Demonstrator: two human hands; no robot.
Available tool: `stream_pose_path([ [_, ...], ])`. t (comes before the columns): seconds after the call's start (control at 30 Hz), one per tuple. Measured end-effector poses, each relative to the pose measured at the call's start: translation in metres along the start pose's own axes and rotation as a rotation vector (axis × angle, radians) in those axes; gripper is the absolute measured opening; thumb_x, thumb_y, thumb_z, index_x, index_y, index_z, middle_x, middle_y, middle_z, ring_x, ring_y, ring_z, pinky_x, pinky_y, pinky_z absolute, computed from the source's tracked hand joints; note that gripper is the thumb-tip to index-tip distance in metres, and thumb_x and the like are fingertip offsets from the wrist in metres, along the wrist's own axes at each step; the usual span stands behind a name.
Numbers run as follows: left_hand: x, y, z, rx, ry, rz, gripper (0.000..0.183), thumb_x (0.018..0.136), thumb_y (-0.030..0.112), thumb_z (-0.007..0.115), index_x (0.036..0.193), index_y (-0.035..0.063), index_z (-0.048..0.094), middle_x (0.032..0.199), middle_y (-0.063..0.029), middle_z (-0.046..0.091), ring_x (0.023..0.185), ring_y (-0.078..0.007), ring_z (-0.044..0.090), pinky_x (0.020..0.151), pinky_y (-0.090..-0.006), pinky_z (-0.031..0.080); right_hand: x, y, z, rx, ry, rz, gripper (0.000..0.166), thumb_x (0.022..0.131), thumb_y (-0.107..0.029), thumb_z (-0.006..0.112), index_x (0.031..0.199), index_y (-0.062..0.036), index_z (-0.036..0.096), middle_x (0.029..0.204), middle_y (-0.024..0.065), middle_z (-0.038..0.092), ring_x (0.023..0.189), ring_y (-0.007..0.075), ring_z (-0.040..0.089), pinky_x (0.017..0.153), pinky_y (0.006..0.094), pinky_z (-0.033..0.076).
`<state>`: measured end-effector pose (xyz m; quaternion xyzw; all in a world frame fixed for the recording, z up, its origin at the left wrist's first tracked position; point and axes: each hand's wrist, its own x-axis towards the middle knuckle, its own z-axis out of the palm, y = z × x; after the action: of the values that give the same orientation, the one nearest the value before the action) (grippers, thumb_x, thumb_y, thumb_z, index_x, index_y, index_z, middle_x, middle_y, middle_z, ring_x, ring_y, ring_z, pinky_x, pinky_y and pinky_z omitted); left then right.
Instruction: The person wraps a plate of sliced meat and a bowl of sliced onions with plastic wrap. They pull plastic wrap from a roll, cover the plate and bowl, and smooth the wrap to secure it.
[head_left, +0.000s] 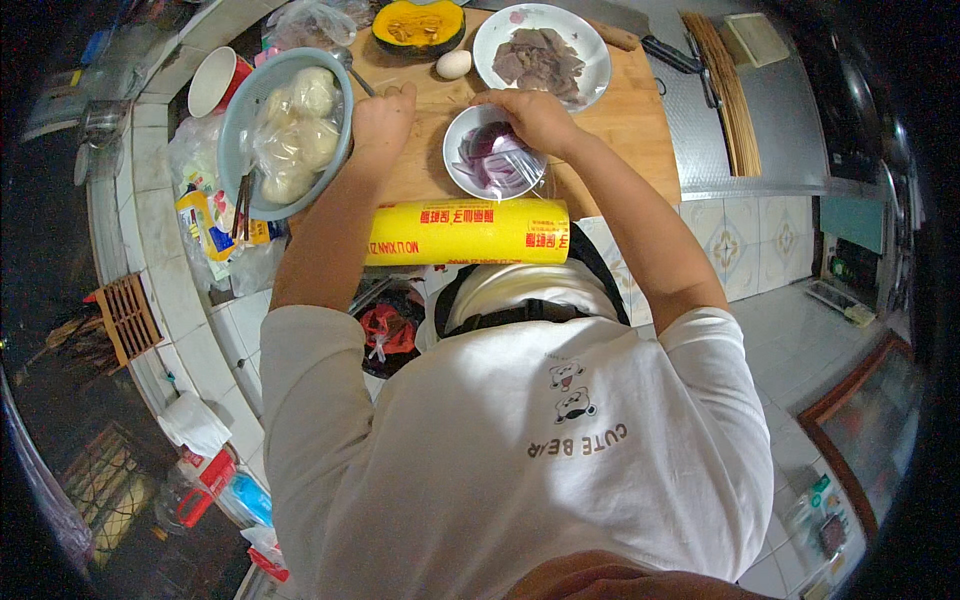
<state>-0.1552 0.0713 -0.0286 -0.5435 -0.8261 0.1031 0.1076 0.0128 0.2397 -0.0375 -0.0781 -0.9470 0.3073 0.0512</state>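
My right hand (529, 120) bends over the far rim of a small white bowl (454, 166) of sliced red onion (487, 154). Clear cling film (527, 166) lies wrinkled across part of the bowl, and the fingers appear to pinch it at the rim. Curled above the wooden board, my left hand (384, 120) is beside a blue-grey plastic basket (231, 135); whether anything is in its fingers is hidden. A metal spoon (360, 75) lies close to that hand. Along the board's near edge rests a yellow printed roll of cling film (469, 234).
Bagged pale dough balls (300, 139) fill the basket. Farther back on the cutting board (630, 142) are a halved pumpkin (418, 26), an egg (454, 65) and a white plate (487, 34) of sliced meat (540, 64). A knife handle (615, 35) lies beside the plate; chopsticks (731, 105) lie right.
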Motion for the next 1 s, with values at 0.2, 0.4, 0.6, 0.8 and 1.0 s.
stream_pose_path([
  [0.2,0.004,0.002,0.006,-0.092,-0.04,-0.044,0.009,0.077,0.012,0.049,0.085,0.0092,0.053,0.072,-0.009,0.061,0.058,-0.0254,0.062,0.047,-0.036,0.049,0.001,0.009,0.006,-0.037,-0.003,0.074,0.03,0.08,-0.015,0.048,0.108,-0.0175,0.057,0.087,0.0152,0.063,0.08,0.0335,0.06,0.068,0.0436,0.046],
  [0.4,0.005,0.001,0.006,-0.329,-0.145,-0.192,0.019,0.085,0.023,0.045,0.097,0.0114,0.053,0.084,-0.0138,0.062,0.072,-0.0359,0.06,0.062,-0.0461,0.047,-0.029,0.007,-0.007,0.226,0.197,0.288,0.029,0.087,-0.032,0.044,0.102,-0.0148,0.06,0.087,0.0181,0.062,0.083,0.0329,0.059,0.071,0.042,0.046],
  [0.6,0.015,0.005,0.008,-0.405,-0.007,-0.284,0.016,0.083,0.02,0.045,0.09,0.0094,0.055,0.087,-0.0128,0.06,0.076,-0.0326,0.061,0.064,-0.0435,0.049,-0.089,0.006,-0.005,0.963,0.056,0.71,0.036,0.09,-0.036,0.043,0.088,-0.0034,0.059,0.078,0.0071,0.06,0.068,0.0174,0.056,0.066,0.03,0.047],
  [0.8,0.03,0.006,-0.006,-0.333,-0.021,-0.261,0.019,0.083,0.021,0.046,0.094,0.0099,0.057,0.092,-0.0129,0.059,0.085,-0.0318,0.058,0.07,-0.0424,0.047,-0.1,-0.012,-0.001,1.492,-0.018,0.864,0.025,0.09,-0.029,0.046,0.082,-0.0073,0.054,0.071,0.001,0.054,0.062,0.0104,0.05,0.061,0.0236,0.045],
  [1.0,0.017,0.052,-0.059,-0.424,0.193,-0.057,0.025,0.084,0.019,0.048,0.105,0.0087,0.057,0.108,-0.012,0.053,0.105,-0.0282,0.048,0.091,-0.0435,0.035,-0.115,0.0,0.013,1.611,0.104,0.85,0.018,0.09,-0.025,0.049,0.084,-0.0081,0.052,0.071,0.0002,0.052,0.065,0.0102,0.051,0.062,0.0219,0.046],
])
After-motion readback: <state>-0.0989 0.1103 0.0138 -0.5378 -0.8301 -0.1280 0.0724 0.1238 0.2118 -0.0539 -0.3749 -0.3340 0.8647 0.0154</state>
